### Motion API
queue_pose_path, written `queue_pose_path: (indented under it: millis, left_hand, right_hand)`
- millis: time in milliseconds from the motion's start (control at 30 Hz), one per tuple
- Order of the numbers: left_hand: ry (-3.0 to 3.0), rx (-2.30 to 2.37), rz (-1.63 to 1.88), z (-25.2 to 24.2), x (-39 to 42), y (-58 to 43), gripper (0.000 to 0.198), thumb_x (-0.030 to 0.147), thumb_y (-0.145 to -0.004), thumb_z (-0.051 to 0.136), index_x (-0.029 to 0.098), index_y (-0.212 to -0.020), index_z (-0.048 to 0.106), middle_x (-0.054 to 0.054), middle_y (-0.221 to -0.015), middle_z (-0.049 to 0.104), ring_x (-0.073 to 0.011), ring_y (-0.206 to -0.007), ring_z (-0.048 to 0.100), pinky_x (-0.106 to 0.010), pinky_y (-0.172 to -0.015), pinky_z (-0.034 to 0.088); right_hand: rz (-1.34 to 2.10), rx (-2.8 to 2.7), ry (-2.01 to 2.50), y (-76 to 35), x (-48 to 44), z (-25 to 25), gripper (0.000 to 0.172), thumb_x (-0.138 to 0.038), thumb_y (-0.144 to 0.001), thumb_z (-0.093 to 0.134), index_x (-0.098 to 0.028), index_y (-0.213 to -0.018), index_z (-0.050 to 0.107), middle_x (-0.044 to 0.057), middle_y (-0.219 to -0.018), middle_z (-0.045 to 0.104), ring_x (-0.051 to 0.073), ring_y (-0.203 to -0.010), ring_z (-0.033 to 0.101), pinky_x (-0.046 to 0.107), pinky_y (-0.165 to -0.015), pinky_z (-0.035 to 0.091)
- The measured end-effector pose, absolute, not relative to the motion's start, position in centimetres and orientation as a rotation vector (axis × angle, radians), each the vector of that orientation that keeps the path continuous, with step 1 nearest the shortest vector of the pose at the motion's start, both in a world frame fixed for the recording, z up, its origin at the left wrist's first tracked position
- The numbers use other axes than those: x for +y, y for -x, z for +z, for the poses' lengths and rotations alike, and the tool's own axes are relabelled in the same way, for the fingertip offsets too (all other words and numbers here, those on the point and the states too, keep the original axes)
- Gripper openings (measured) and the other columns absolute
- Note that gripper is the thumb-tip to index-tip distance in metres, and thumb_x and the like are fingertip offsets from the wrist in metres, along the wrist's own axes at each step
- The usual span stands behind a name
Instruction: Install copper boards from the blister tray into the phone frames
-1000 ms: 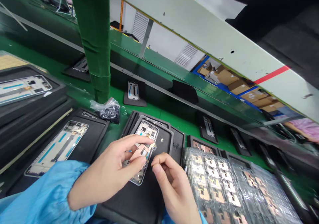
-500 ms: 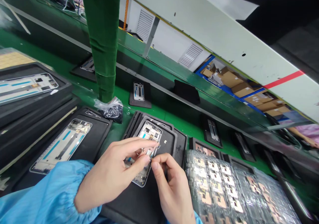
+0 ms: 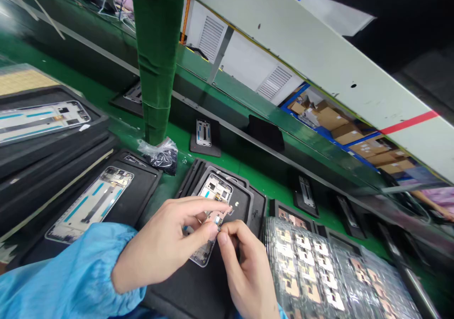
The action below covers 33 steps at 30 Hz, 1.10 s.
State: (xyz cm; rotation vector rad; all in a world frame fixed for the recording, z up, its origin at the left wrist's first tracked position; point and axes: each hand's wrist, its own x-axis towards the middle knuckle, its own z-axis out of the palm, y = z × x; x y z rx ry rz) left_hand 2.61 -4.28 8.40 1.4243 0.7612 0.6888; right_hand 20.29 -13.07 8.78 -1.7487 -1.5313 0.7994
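Observation:
My left hand point(image 3: 173, 241) pinches a small copper-coloured plate point(image 3: 216, 217) between thumb and fingers, above a phone frame point(image 3: 213, 186). My right hand point(image 3: 246, 262) is closed beside it, thumb against forefinger at the plate's lower edge; whatever lies between those fingertips is too small to make out. The phone frame, with blue strips, lies on a black foam tray point(image 3: 244, 205) and is partly hidden by my hands. To the left, a second phone frame point(image 3: 95, 201) rests on another black tray.
Clear plastic trays point(image 3: 308, 262) of copper-coloured plates stand at the right. A plastic bag point(image 3: 159, 156) lies by the green post point(image 3: 156, 64). Beyond, phone frames on black pads sit along the green line. A person's arm point(image 3: 431, 201) shows at far right.
The view has shifted slightly, so the surroundings appear a little displaced. The copper-coloured plate in my left hand shows more plainly. Both hands keep nearly the same pose.

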Motion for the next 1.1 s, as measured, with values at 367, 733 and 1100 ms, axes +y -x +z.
queue_pose_path:
  millis: [367, 733, 1100]
  left_hand:
    - [-1.149, 0.796, 0.575, 7.9, -3.8, -2.6, 0.038, 0.031, -0.095, 0.073, 0.026, -0.132, 0.073, 0.003, -0.080, 0.073, -0.0172, -0.077, 0.079, -0.019, -0.066, 0.059]
    - [-1.200, 0.832, 0.595, 7.8, -3.7, -2.8, 0.039, 0.031, -0.093, 0.073, 0.024, -0.131, 0.074, 0.002, -0.078, 0.074, -0.0162, -0.071, 0.077, -0.019, -0.063, 0.059]
    - [-1.319, 0.826, 0.767, 8.2, -4.9, -3.1, 0.027, 0.021, -0.091, 0.070, 0.027, -0.115, 0.079, 0.000, -0.106, 0.078, -0.0113, -0.073, 0.077, -0.014, -0.067, 0.060]
  right_hand:
    - [1.101, -1.221, 1.564, -20.4, -12.5, 9.1, 0.033, -0.049, -0.103, 0.063, -0.021, -0.086, 0.068, -0.001, -0.076, 0.061, 0.014, -0.071, 0.052, 0.023, -0.067, 0.044]
    - [1.088, -1.237, 1.647, -20.5, -12.3, 8.9, 0.034, -0.051, -0.101, 0.065, -0.020, -0.085, 0.067, 0.001, -0.077, 0.060, 0.016, -0.073, 0.051, 0.028, -0.070, 0.044]
    - [0.973, -1.298, 1.675, -20.5, -12.8, 8.3, 0.035, -0.048, -0.105, 0.057, -0.022, -0.082, 0.057, -0.001, -0.075, 0.052, 0.015, -0.070, 0.046, 0.028, -0.066, 0.040]
